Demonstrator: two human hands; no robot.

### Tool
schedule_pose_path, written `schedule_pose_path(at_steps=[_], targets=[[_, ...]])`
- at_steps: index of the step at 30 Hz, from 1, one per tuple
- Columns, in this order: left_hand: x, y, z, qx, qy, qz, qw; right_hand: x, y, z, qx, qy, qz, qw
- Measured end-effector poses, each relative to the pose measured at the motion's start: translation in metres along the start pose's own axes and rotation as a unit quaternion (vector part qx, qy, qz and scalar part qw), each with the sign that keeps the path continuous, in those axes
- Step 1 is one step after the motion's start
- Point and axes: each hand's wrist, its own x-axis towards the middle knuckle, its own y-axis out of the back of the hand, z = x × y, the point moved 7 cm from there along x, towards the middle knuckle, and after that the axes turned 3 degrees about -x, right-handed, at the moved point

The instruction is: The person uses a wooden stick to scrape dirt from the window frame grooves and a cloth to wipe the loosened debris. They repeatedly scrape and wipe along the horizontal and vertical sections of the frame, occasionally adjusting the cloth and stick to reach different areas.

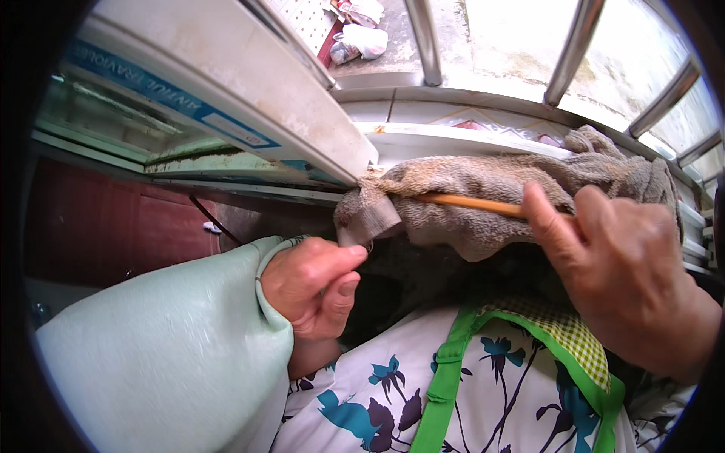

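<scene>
A worn grey-brown towel [470, 170] lies bunched along the window sill and hangs over its inner edge. My right hand [617, 266] grips a slim orange-yellow stick [473, 203], index finger stretched along it. The stick's far end meets the towel near the corner of the white window sash [317, 130]. At that corner, a narrow end of the towel droops inward. My left hand [314, 283] is just below this drooping end, its index fingertip at the cloth's lower edge. Whether the left fingers pinch the cloth cannot be made out.
Metal bars [425, 42] stand outside the window above a tiled ledge. White plastic bags [365, 42] lie on the ground beyond. Left of the sash hangs its glass pane [113, 107], with a dark red surface [113, 221] below. A green-trimmed apron [447, 385] covers my front.
</scene>
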Motion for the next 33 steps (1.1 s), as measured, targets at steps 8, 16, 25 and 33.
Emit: schedule_pose_path(at_steps=[8,16,25,33], targets=[[0.055,-0.087,0.021,0.078,0.025,-0.053,0.995,-0.017,0.016,0.018,0.108,-0.054,-0.008,0.993],[0.061,-0.077,-0.001,-0.024,0.119,0.004,0.993,-0.085,0.0,0.084,0.346,-0.2,0.236,0.886],[0.093,-0.133,0.034,-0.176,0.064,0.033,0.982,-0.105,-0.05,0.047,0.093,-0.1,0.289,0.948],[0.078,-0.082,0.005,-0.398,0.071,0.131,0.905,-0.121,-0.054,0.042,0.141,-0.003,0.415,0.899]])
